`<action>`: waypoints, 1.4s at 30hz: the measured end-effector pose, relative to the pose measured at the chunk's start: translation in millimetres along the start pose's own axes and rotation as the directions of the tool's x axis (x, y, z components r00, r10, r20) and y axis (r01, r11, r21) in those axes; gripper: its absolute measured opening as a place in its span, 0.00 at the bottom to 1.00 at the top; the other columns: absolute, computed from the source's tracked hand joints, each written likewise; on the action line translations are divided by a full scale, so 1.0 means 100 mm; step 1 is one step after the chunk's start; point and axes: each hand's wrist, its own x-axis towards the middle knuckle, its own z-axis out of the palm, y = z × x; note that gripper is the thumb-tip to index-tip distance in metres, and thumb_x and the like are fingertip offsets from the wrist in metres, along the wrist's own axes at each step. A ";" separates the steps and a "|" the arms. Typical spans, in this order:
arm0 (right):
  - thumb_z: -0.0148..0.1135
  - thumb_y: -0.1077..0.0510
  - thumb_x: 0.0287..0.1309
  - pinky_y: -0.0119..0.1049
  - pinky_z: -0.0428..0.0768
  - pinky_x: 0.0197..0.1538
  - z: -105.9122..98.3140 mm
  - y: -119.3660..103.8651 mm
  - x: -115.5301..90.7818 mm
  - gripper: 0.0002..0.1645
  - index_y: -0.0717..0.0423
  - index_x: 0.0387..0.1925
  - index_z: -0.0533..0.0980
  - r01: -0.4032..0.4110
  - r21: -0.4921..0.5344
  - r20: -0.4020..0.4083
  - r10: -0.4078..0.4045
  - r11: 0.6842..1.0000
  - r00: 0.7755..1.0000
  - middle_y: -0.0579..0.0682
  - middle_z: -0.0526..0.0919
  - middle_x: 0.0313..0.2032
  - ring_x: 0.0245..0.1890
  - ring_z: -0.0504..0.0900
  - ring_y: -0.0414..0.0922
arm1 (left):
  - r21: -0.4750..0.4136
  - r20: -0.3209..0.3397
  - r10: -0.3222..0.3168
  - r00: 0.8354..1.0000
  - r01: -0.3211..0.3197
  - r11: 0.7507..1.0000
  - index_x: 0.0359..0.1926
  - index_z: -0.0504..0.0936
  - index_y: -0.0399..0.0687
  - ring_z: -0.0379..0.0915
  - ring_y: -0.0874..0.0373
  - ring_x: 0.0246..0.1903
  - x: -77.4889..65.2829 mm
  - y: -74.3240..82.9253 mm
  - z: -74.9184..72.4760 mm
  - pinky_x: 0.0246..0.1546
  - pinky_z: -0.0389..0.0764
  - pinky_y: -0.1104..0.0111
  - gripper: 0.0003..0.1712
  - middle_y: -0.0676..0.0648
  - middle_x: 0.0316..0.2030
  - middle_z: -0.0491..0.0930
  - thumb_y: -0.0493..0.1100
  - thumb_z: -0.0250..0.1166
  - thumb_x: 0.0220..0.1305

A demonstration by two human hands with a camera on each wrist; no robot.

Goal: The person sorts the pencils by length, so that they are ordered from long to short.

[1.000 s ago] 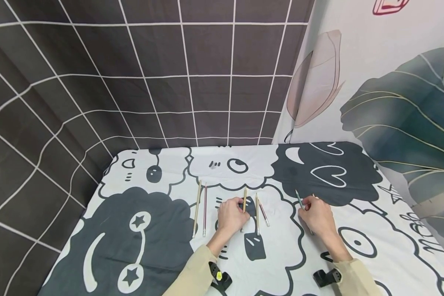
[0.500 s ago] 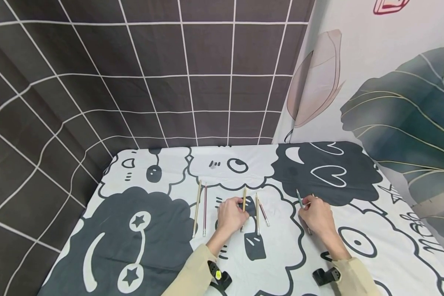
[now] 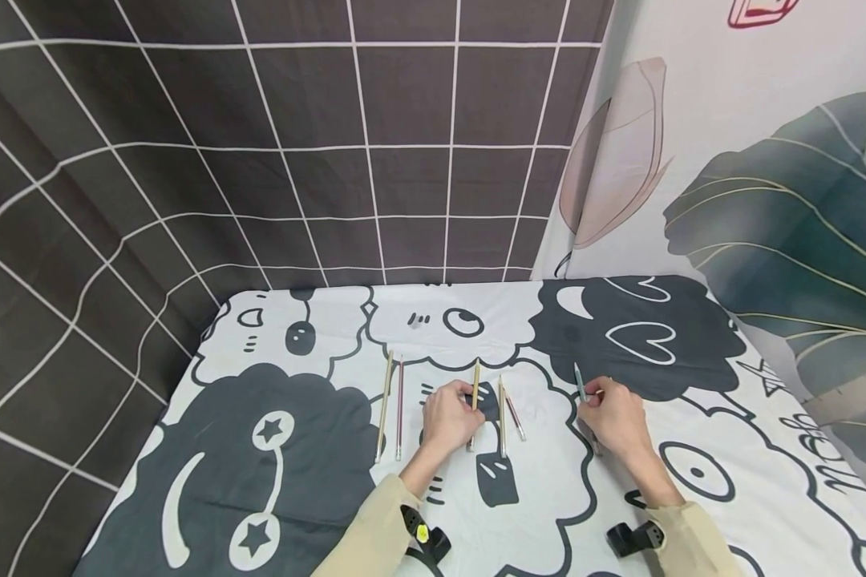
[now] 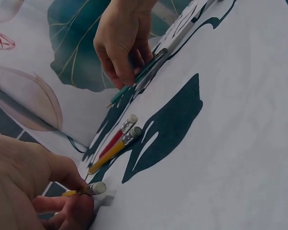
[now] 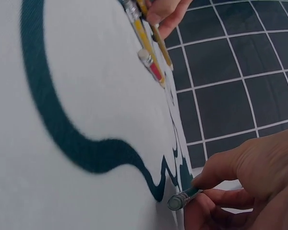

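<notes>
My left hand pinches a yellow pencil near its middle, its point away from me. In the left wrist view the white eraser end of this pencil sticks out past the thumb and fingers. Farther right, my right hand pinches a green pencil between thumb and fingers, low over the cloth. Its eraser end shows in the right wrist view. Between the hands lie another yellow pencil and a red pencil, close together at a slight angle.
Left of my left hand, a yellow pencil and a dark red pencil lie nearly parallel. A black-and-white cartoon cloth covers the table. A dark grid curtain hangs behind, a leaf-print curtain at the right.
My right hand has shifted slightly left with the green pencil, which now points more directly away from me. The left hand and its yellow pencil have drifted only a little left.
</notes>
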 end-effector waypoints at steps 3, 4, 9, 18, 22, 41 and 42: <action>0.61 0.72 0.44 0.39 0.72 0.26 0.00 -0.03 0.00 0.14 0.75 0.37 0.78 0.020 0.026 -0.005 -0.020 0.999 1.000 0.53 0.78 0.22 0.21 0.76 0.48 | -0.017 0.007 -0.017 1.000 0.017 1.000 0.40 0.86 0.41 0.74 0.60 0.22 0.00 0.01 -0.02 0.29 0.74 0.65 0.19 0.55 0.18 0.78 0.32 0.72 0.40; 0.61 0.72 0.44 0.39 0.72 0.27 0.00 -0.03 0.00 0.14 0.75 0.37 0.78 0.025 0.031 -0.006 -0.025 0.999 1.000 0.53 0.78 0.22 0.22 0.76 0.48 | -0.027 0.014 -0.027 1.000 0.027 0.999 0.40 0.86 0.41 0.73 0.60 0.22 0.00 0.02 -0.03 0.28 0.74 0.66 0.19 0.55 0.18 0.78 0.31 0.72 0.40; 0.62 0.71 0.44 0.40 0.72 0.30 0.01 -0.08 -0.02 0.13 0.72 0.36 0.79 0.037 0.066 -0.012 -0.036 0.997 0.999 0.52 0.78 0.23 0.25 0.76 0.49 | -0.087 0.051 -0.079 0.996 0.083 0.993 0.41 0.85 0.41 0.72 0.61 0.21 0.00 0.03 -0.06 0.26 0.73 0.66 0.20 0.55 0.18 0.77 0.30 0.70 0.41; 0.61 0.71 0.49 0.33 0.77 0.24 0.04 -0.22 -0.03 0.14 0.71 0.41 0.79 -0.025 0.200 0.059 0.013 0.979 0.998 0.54 0.80 0.27 0.22 0.79 0.45 | -0.112 0.057 -0.078 0.995 0.084 0.990 0.40 0.83 0.44 0.72 0.60 0.21 -0.03 0.01 -0.13 0.26 0.73 0.65 0.19 0.55 0.19 0.77 0.30 0.69 0.41; 0.60 0.71 0.52 0.32 0.78 0.22 0.06 -0.30 -0.03 0.15 0.72 0.44 0.77 -0.062 0.262 0.111 0.034 0.963 0.993 0.54 0.78 0.28 0.21 0.80 0.45 | -0.116 0.058 -0.075 0.995 0.082 0.990 0.40 0.82 0.45 0.73 0.59 0.21 -0.03 0.00 -0.16 0.27 0.73 0.63 0.20 0.54 0.19 0.78 0.30 0.69 0.42; 0.58 0.73 0.50 0.36 0.81 0.25 0.27 -0.63 -0.02 0.16 0.69 0.44 0.76 -0.125 0.415 0.183 0.052 0.901 0.982 0.55 0.77 0.28 0.21 0.79 0.43 | -0.131 0.078 -0.129 0.989 0.139 0.982 0.40 0.81 0.42 0.73 0.58 0.19 -0.03 -0.06 -0.36 0.21 0.74 0.66 0.19 0.52 0.21 0.78 0.28 0.69 0.43; 0.59 0.73 0.50 0.36 0.81 0.25 0.28 -0.65 -0.02 0.16 0.69 0.43 0.75 -0.126 0.417 0.184 0.052 0.900 0.982 0.55 0.77 0.28 0.22 0.79 0.43 | -0.130 0.078 -0.128 0.989 0.137 0.982 0.41 0.81 0.41 0.73 0.58 0.19 -0.03 -0.07 -0.37 0.21 0.74 0.66 0.19 0.52 0.21 0.78 0.28 0.69 0.43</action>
